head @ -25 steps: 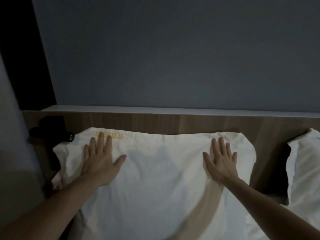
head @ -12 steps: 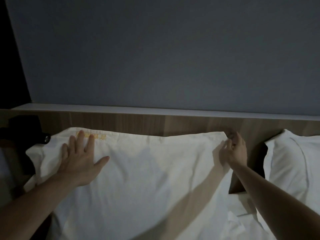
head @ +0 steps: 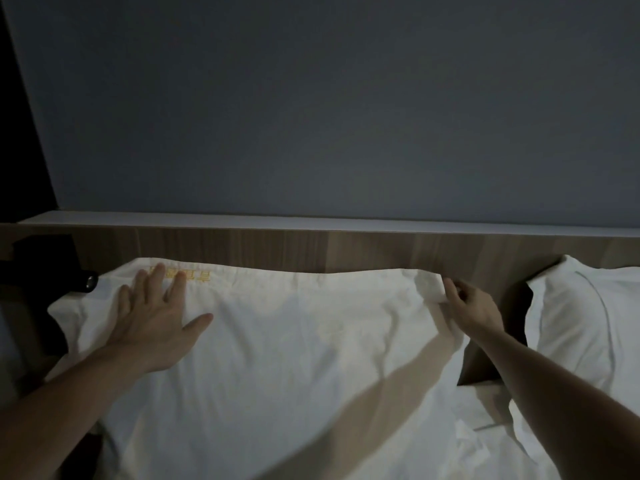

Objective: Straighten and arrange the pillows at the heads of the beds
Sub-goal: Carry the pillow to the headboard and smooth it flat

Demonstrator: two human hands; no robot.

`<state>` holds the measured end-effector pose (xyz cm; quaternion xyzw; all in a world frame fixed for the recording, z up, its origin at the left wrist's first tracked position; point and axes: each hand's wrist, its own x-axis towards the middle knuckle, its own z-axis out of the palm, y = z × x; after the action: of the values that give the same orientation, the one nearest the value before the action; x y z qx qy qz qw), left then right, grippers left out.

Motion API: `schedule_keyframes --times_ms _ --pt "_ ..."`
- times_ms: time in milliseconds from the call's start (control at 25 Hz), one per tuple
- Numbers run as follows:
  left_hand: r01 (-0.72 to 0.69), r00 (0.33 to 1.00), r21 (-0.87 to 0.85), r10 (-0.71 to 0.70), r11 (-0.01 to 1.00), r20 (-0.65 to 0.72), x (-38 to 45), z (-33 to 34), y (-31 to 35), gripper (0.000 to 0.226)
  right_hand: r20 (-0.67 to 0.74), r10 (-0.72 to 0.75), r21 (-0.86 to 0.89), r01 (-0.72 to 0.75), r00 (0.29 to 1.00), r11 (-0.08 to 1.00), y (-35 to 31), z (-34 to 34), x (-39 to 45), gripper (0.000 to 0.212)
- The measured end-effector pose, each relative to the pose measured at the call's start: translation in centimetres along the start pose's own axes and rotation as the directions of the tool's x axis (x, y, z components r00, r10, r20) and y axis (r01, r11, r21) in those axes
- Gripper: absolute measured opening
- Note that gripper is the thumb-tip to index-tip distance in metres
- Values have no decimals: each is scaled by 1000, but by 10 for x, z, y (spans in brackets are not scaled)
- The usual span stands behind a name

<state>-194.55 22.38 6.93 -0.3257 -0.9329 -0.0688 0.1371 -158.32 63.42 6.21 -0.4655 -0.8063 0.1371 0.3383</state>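
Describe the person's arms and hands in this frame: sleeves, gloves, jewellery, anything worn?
Both forearms are bare as far as the frame shows, with no sleeve edge in view. The left hand and the right hand have no gloves. No rings, watch or wristband show on either. The light is dim, so small marks or nail details cannot be made out.

The large plain white fabric pillow (head: 294, 341) has a small line of yellow embroidered characters (head: 194, 276) near its top edge. The second white pillow (head: 588, 323) at the right is plain too. The long wooden headboard (head: 346, 251) is brown with a soft grain pattern, and its top ledge (head: 346, 221) is pale grey-white. The wall (head: 329, 116) is flat grey-blue. A black object (head: 45, 261) is at the left.
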Motion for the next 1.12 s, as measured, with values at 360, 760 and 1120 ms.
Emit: schedule_keyframes --times_ms 360,760,1120 --pt "8 1000 17 -8 1000 -2 1 -8 1 93 -382 227 264 -130 896 956 -31 -15 5 23" --pt "0 1000 34 0 999 0 2 -8 2 93 -140 297 510 -188 945 839 -29 -2 2 20" --pt "7 1000 52 -7 999 6 4 -7 2 94 -109 -138 62 145 984 987 -9 -12 3 13"
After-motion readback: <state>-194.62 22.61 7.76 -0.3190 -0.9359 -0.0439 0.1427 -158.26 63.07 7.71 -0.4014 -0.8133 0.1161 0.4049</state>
